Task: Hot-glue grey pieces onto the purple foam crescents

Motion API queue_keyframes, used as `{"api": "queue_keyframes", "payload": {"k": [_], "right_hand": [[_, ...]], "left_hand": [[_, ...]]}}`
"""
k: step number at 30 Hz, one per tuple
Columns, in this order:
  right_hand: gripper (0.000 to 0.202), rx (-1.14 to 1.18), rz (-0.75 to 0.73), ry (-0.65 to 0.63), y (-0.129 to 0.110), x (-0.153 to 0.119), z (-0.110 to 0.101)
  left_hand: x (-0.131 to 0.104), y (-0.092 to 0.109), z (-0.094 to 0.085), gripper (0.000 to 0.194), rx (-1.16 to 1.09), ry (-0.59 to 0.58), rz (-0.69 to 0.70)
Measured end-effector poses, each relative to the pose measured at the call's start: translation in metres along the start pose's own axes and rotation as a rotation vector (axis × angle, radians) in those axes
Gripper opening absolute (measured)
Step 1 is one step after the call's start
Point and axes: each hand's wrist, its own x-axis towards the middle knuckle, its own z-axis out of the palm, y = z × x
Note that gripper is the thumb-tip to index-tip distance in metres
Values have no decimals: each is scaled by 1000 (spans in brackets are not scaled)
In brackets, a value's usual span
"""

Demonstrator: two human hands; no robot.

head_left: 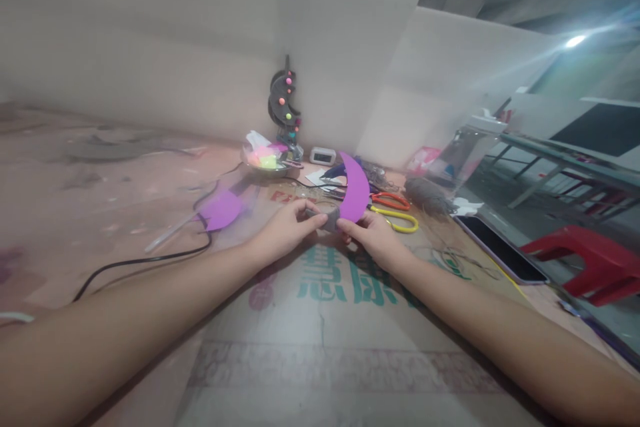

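A purple crescent [356, 188], cut from a flat sheet, stands upright over the cardboard with its curved tip pointing up. Grey material [331, 220], perhaps yarn, covers its lower end. My left hand [293, 224] pinches that grey end between thumb and fingers. From the other side my right hand [373, 235] grips the crescent's lower part, thumb in front. Just behind the right hand lie scissors with yellow handles [400, 219] and another pair with orange-red handles [393, 200]. A grey yarn ball [430, 195] sits farther right.
Printed cardboard [300, 340] covers the table. At left lie a purple piece [223, 209] and a black cable [145, 259]. Behind are a bowl [265, 164], a small clock [323, 156], a blue glue gun [334, 172] and a grey decorated crescent [285, 104]. A phone [500, 248] lies right.
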Motion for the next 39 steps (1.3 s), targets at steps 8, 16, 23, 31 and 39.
{"api": "queue_keyframes", "payload": {"k": [8,16,23,31,39], "right_hand": [[38,104,-31,-43,3,2,0],[28,20,-40,-73,-6,-1,0],[22,-1,-37,-66,-4,1,1],[32,44,-46,-62,-2,1,1],[23,27,-43,-104,-4,1,2]], "left_hand": [[1,3,-1,31,-56,34,-12],[2,3,-1,33,-57,59,-14],[3,0,-1,28,-28,53,6],[3,2,0,28,-43,72,0],[4,0,0,31,-82,103,-28]]}}
